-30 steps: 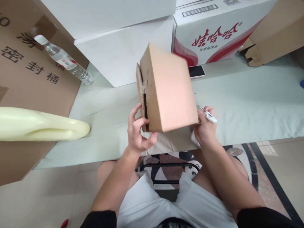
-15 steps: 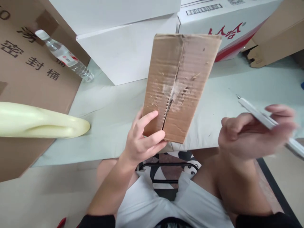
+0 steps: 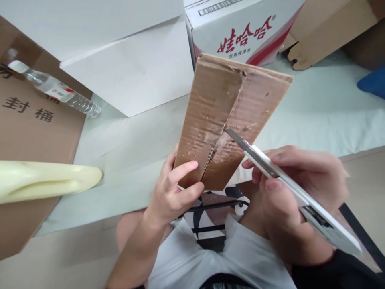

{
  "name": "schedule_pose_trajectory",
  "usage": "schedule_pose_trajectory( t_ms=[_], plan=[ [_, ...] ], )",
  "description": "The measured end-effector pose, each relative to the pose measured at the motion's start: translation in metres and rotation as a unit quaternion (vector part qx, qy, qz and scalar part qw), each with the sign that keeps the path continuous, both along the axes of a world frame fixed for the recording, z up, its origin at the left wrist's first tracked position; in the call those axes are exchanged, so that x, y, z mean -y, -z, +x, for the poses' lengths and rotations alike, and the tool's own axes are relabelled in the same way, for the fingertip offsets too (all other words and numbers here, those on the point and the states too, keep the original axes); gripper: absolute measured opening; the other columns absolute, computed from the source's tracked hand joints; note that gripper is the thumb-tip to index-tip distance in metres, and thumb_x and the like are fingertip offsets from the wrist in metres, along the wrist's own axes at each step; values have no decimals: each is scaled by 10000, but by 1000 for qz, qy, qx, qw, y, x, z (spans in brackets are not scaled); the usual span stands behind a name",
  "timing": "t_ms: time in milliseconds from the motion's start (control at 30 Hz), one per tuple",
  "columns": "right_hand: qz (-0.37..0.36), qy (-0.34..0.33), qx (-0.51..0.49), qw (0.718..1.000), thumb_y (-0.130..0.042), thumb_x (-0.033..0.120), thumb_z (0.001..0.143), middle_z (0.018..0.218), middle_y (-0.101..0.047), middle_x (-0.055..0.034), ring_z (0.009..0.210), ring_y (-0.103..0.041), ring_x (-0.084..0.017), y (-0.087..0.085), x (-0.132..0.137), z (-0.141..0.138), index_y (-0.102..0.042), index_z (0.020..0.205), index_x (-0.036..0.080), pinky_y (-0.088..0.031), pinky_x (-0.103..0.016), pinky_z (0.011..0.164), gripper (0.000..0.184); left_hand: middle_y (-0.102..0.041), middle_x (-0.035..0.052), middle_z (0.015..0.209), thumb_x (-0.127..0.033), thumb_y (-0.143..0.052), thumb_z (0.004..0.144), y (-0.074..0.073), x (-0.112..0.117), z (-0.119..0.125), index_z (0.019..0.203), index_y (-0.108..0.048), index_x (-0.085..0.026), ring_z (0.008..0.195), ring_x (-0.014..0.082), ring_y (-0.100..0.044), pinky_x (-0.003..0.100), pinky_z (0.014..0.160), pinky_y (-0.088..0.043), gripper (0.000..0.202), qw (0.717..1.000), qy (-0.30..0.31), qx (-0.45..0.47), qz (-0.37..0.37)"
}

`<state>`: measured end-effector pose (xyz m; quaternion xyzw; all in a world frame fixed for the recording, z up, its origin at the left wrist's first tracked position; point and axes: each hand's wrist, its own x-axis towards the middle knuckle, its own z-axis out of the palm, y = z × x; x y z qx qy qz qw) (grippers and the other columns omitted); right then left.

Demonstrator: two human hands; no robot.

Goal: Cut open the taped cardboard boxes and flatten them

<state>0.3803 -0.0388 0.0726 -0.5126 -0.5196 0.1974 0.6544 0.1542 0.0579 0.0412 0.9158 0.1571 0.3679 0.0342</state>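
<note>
My left hand (image 3: 177,188) grips the lower left end of a narrow brown cardboard box (image 3: 222,100), holding it tilted up over the table's front edge. A seam runs along the middle of the box face, with scuffed tape and torn, punctured cardboard around its centre. In my right hand (image 3: 294,184) is a white utility knife (image 3: 288,184), its blade extended. The blade tip lies at the seam just above the scuffed tape; whether it has entered the cardboard I cannot tell. My right fingers are wrapped round the knife body.
A pale green cloth covers the table (image 3: 129,160). White boxes (image 3: 129,72) and a red-lettered carton (image 3: 240,36) stand behind. On the left are a large brown carton (image 3: 36,140), a water bottle (image 3: 57,90) and a pale yellow object (image 3: 51,180). Something blue (image 3: 373,82) lies right.
My right hand has moved left, turning the knife so its blade meets the box seam. The box has tilted slightly in my left hand. The camera view has shifted right.
</note>
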Motion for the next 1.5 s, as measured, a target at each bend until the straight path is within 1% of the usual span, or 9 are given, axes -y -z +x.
schedule_pose_trajectory(
  t_ms=[167,267,467,700,767,967,1167,1367,1500],
  plan=[
    [74,22,40,996,-705,192,812,789,-713,-6,654,-688,-191,5,-12,-4,-672,1051,265,-546,-331,515,252,-530,75,1338,-86,-791,747,4,2,-1,1010,-582,-269,1389,328,-509,571,1036,-557,383,1000,-18,2,-11],
    [118,-3,59,991,-693,144,780,731,-691,10,601,-675,-182,10,-20,-3,-678,1061,262,-546,-321,487,305,-522,78,1332,-92,-786,756,4,4,-1,1005,-567,-261,1393,328,-503,568,1035,-559,372,1000,-22,2,-13],
    [119,-13,95,988,-694,119,752,743,-706,3,595,-674,-171,4,-23,-4,-675,974,254,-536,-296,458,260,-509,76,1317,-109,-742,797,2,3,1,998,-557,-247,1394,327,-496,559,1055,-552,306,1000,-15,0,-11],
    [109,-13,58,992,-673,102,752,763,-689,-4,608,-663,-173,8,-23,-13,-662,973,248,-540,-321,494,265,-513,94,1309,-88,-764,782,3,5,3,992,-586,-236,1372,341,-505,535,1015,-568,312,1000,-28,3,-13],
    [121,-16,48,991,-657,126,768,745,-676,-2,596,-656,-168,12,-26,-15,-653,978,248,-529,-309,479,243,-513,95,1303,-88,-764,779,4,5,4,987,-590,-237,1352,338,-516,533,1002,-571,310,999,-28,6,-14],
    [175,55,-10,983,-619,284,864,718,-638,10,551,-642,-161,25,-35,-22,-619,963,273,-492,-281,409,100,-491,100,1290,-85,-728,802,3,5,5,961,-575,-237,1311,315,-531,494,974,-581,268,999,-39,10,-7],
    [186,43,16,981,-625,288,866,696,-624,22,520,-606,-148,24,-37,-19,-619,966,274,-506,-294,448,102,-474,94,1306,-79,-719,806,5,7,4,959,-570,-241,1335,307,-510,484,1006,-564,268,999,-39,6,-22],
    [127,10,56,990,-646,243,824,710,-647,8,572,-611,-163,22,-28,-14,-629,933,263,-532,-329,524,113,-488,100,1358,-79,-769,761,5,7,3,953,-594,-245,1330,323,-516,493,983,-564,308,999,-38,6,-27],
    [116,0,61,991,-640,199,803,705,-631,16,554,-594,-150,18,-26,-13,-629,921,259,-503,-311,497,132,-496,103,1340,-99,-779,768,4,6,4,962,-595,-243,1314,323,-530,491,963,-574,303,999,-35,9,-25]
  ],
)
